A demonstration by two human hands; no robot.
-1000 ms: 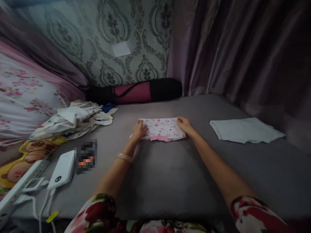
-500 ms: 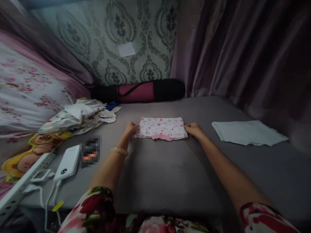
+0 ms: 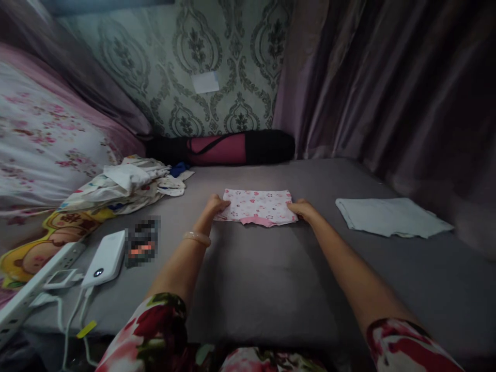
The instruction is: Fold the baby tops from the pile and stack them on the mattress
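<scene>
A small white garment [image 3: 258,204] with pink and red prints lies folded into a flat rectangle, its pink trimmed edge towards me. My left hand [image 3: 216,206] pinches its left side, thumb on top and fingers mostly hidden beneath. At the opposite side my right hand [image 3: 303,209] grips the garment's edge in the same way. A bracelet [image 3: 197,238] circles my left wrist. To the right, apart from my hand, rests a folded pale green cloth [image 3: 391,217] on the grey bed surface [image 3: 267,279].
A heap of clothes [image 3: 135,178] lies at the back left. Nearer on the left are a white power bank [image 3: 104,258] with cables, a white metal rail [image 3: 42,281] and a pixelated item [image 3: 142,242]. A long maroon and black bag [image 3: 225,148] lies along the wall.
Both hands have come slightly inward over the garment's sides, with more of the thumbs on the cloth. The garment stays nearly in place; the view has shifted a little.
</scene>
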